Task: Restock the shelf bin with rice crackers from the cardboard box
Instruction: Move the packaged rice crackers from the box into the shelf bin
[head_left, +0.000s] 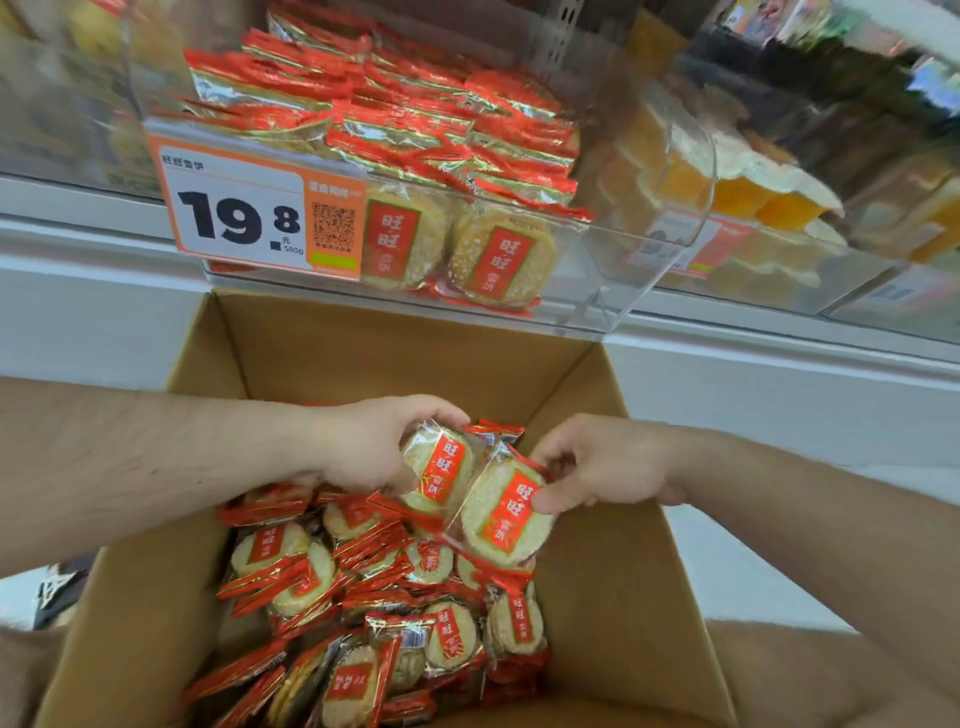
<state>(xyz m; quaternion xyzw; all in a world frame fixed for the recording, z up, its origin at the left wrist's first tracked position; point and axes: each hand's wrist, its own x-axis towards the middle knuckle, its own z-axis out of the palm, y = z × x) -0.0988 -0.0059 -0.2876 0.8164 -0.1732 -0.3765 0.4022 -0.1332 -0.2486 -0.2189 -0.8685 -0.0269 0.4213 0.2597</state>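
Both hands are over the open cardboard box (613, 545), each holding 1 wrapped rice cracker. The left hand (363, 447) curls round a packet (441, 470) from above; the right hand (597, 467) pinches a second packet (506, 512) by its upper edge, thumb on the face. The 2 packets overlap just above the loose heap (363, 597) that lies in the box. The clear shelf bin (613, 291) sits directly above the box's far wall, already well stocked, its orange price tag (249, 208) at the front.

The step looks like gathering a handful before the lift. Best to hold the packets flat and lightly — they likely snap under pressure — then carry them up over the bin's front lip and lay them on the pile, not drop them.
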